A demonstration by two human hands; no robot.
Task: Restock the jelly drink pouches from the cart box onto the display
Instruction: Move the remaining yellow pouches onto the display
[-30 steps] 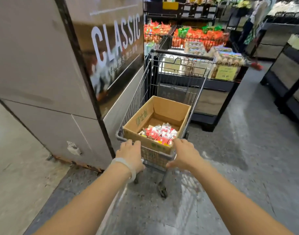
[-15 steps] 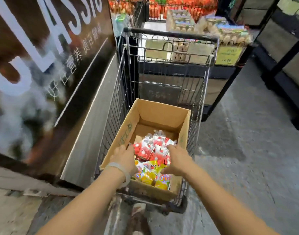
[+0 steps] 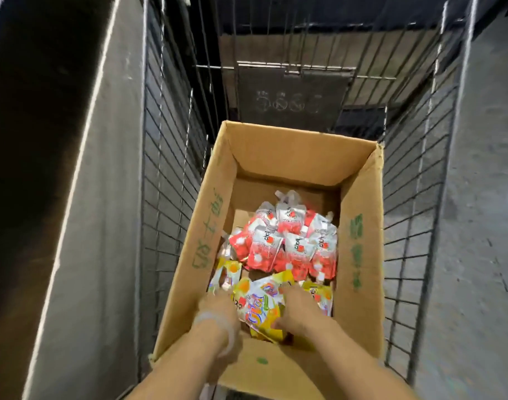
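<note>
An open cardboard box [image 3: 359, 255] sits in a wire shopping cart [image 3: 172, 197]. Inside lie several red-and-white jelly pouches [image 3: 287, 246] toward the far side and several yellow pouches [image 3: 258, 307] at the near end. Both my hands are down in the box at its near end. My left hand [image 3: 216, 308], with a pale wristband, presses against the left side of a bunch of yellow pouches. My right hand [image 3: 297, 310] presses against its right side. The bunch is squeezed between the two hands; the fingers are blurred and partly hidden.
A grey panelled wall [image 3: 82, 197] runs close along the cart's left side. Grey floor [image 3: 483, 226] lies to the right. The cart's far end has a folded wire flap [image 3: 293, 70] with a dark panel behind it.
My hands left the cart's handle, reached into the box and moved back from the red pouches to the yellow ones at the near end. My head has leaned in over the box.
</note>
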